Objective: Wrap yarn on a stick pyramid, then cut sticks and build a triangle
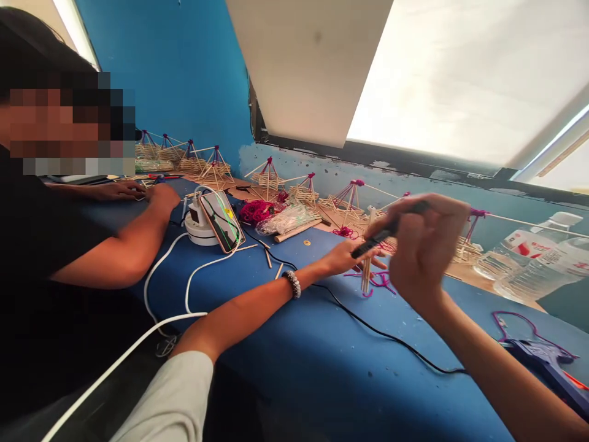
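My left hand (344, 258), with a beaded bracelet at the wrist, is closed around a small bundle of thin wooden sticks (366, 276) held upright just above the table. Purple yarn (383, 280) lies by the lower end of the sticks. My right hand (426, 245) is raised, somewhat blurred, and grips a black marker (375, 240) that slants down to the left. The marker's lower end overlaps the left fingers in view; whether it touches them I cannot tell.
Stick structures with purple yarn (352, 193) line the wall. Purple-red yarn (257, 212), a propped phone (221, 221), water bottles (543, 264) and a dark blue glue gun (543, 362) surround the blue table (294, 356). Cables cross it. A co-worker (92, 227) works at the left.
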Action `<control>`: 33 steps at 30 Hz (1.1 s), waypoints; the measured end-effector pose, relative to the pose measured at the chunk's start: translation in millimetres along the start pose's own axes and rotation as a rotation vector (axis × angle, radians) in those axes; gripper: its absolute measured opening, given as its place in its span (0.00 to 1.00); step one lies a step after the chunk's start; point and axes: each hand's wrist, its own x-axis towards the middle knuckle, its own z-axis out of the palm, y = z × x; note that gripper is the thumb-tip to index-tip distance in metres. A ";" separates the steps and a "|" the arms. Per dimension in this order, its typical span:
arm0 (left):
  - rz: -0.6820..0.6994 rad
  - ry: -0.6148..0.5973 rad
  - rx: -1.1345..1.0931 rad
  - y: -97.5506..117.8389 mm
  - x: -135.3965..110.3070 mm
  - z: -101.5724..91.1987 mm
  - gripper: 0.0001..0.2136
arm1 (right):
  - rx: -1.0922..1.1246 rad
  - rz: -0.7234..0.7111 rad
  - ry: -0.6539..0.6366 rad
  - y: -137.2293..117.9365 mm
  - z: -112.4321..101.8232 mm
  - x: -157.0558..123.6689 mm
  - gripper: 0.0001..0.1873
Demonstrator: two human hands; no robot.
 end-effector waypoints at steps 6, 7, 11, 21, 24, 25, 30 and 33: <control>-0.208 -0.147 -0.596 1.5 6.5 -5.5 0.24 | -0.037 0.444 0.094 65.9 -97.8 -45.4 0.15; -0.210 -0.180 -0.631 1.8 6.7 -5.9 0.24 | -0.020 0.555 0.090 77.1 -107.5 -51.9 0.19; -0.192 -0.281 -0.717 3.9 5.1 -5.7 0.27 | -0.022 0.788 0.009 97.3 -126.5 -64.7 0.25; -0.145 -0.344 -0.623 7.9 0.0 1.9 0.26 | 0.103 0.840 -0.109 93.5 -113.2 -71.4 0.26; -0.161 -0.347 -0.637 9.5 -0.1 3.2 0.24 | 0.166 0.845 -0.072 92.0 -115.8 -68.7 0.26; -0.157 -0.345 -0.645 9.6 0.0 3.3 0.23 | 0.170 0.844 -0.071 91.5 -116.5 -68.0 0.26; -0.140 -0.344 -0.635 6.5 0.4 5.2 0.24 | 0.123 0.838 -0.142 92.5 -112.8 -70.5 0.30; -0.113 -0.329 -0.613 6.9 2.2 3.2 0.24 | 0.055 0.808 -0.190 95.6 -110.2 -74.1 0.32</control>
